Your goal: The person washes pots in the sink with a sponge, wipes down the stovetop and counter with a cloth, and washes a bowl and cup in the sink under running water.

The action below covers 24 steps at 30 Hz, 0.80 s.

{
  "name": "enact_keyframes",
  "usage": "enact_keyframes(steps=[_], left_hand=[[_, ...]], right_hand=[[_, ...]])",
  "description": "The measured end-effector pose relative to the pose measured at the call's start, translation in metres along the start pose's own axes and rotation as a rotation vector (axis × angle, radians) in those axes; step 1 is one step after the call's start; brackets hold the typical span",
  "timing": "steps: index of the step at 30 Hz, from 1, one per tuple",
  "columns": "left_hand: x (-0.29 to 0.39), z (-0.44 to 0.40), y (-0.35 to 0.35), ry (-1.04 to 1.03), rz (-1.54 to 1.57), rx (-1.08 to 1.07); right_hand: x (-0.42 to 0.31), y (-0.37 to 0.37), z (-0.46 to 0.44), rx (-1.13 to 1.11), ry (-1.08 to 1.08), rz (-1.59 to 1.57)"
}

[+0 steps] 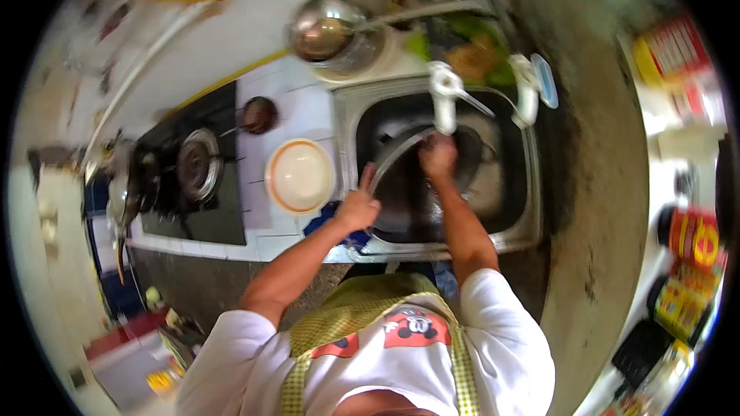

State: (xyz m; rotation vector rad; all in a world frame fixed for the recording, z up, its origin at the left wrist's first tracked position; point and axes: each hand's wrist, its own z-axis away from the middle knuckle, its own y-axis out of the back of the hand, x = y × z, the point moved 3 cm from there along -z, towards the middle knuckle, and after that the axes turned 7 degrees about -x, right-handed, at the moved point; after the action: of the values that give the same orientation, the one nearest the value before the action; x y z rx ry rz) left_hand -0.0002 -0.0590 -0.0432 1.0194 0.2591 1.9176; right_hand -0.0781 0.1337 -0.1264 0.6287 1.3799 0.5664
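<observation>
A large dark wok (408, 192) with a pale metal rim sits tilted in the steel sink (532, 185). My left hand (360, 206) grips its rim on the left side, one finger pointing up along the edge. Inside the wok, just below the white faucet (445, 96), my right hand (439, 156) is closed and pressed towards the dark surface. Its fingers are blurred, and whatever they hold is hidden. Beside my left forearm, a dark blue cloth (327, 219) lies at the sink's front left corner.
Left of the sink stands a white bowl (301, 176) with an orange rim. Farther left is a black gas stove (193, 177). A metal bowl (327, 28) and a green item (493, 38) sit behind the sink. Jars (694, 239) line a shelf at right.
</observation>
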Motion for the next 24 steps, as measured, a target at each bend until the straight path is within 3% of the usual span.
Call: enact_keyframes(steps=[1, 2, 3, 5, 6, 8, 9, 10, 11, 12, 13, 15, 16, 17, 18, 19, 20, 22, 24], left_hand=[[0.005, 0.004, 0.002, 0.067, 0.015, -0.026], [0.005, 0.004, 0.000, 0.044, 0.022, -0.018], [0.005, 0.002, -0.001, 0.022, 0.029, -0.010], [0.026, 0.013, 0.010, 0.049, 0.156, -0.063], [0.018, 0.008, 0.005, 0.032, 0.178, -0.043], [0.020, 0.010, 0.004, 0.031, 0.217, -0.043], [0.027, 0.015, 0.011, 0.121, 0.219, -0.096], [0.015, 0.006, 0.003, 0.059, 0.141, -0.033], [0.021, 0.011, 0.007, 0.090, 0.175, -0.059], [0.026, 0.015, 0.012, 0.126, 0.211, -0.089], [0.024, 0.016, 0.012, 0.112, 0.219, -0.095], [0.010, 0.009, 0.003, 0.061, 0.221, -0.088], [0.013, 0.016, 0.005, 0.079, 0.202, -0.147], [0.004, 0.015, -0.003, -0.025, 0.261, -0.117], [-0.007, 0.016, -0.009, -0.130, 0.312, -0.085], [-0.013, 0.027, -0.010, -0.233, 0.406, -0.032], [-0.019, 0.040, -0.003, -0.264, 0.272, 0.071], [-0.039, 0.064, -0.011, -0.326, -0.196, 0.463], [-0.029, 0.086, -0.004, -0.330, -0.433, 0.504]], right_hand=[[0.042, -0.019, -0.002, 0.058, 0.197, 0.084], [0.042, 0.000, 0.009, -0.051, -0.034, 0.154], [0.044, 0.008, 0.026, -0.106, -0.057, 0.119], [0.086, -0.031, 0.047, -0.271, -0.367, 0.268], [0.096, -0.047, 0.060, -0.270, -0.501, 0.178], [0.089, -0.085, 0.078, -0.573, -0.161, 0.599], [0.042, -0.069, 0.080, -0.661, -0.253, 0.380], [0.044, -0.097, 0.086, -0.727, -0.325, 0.036], [0.049, -0.135, 0.084, -1.086, -0.327, -0.513], [0.002, -0.099, 0.088, -1.052, -0.548, -0.903], [-0.046, -0.050, 0.087, -0.978, -0.533, -1.219], [-0.038, -0.043, 0.051, -0.786, -0.061, -1.567], [-0.065, 0.001, 0.044, -0.619, -0.256, -1.633], [-0.054, 0.007, 0.029, -0.515, -0.262, -1.798], [-0.050, 0.022, 0.019, -0.352, -0.276, -1.748], [-0.021, 0.019, 0.006, -0.330, -0.234, -1.654], [-0.006, 0.026, 0.006, -0.222, -0.404, -1.415], [0.041, 0.018, 0.015, -0.279, -0.525, -1.027], [0.107, -0.009, 0.027, -0.432, -0.560, -0.804]])
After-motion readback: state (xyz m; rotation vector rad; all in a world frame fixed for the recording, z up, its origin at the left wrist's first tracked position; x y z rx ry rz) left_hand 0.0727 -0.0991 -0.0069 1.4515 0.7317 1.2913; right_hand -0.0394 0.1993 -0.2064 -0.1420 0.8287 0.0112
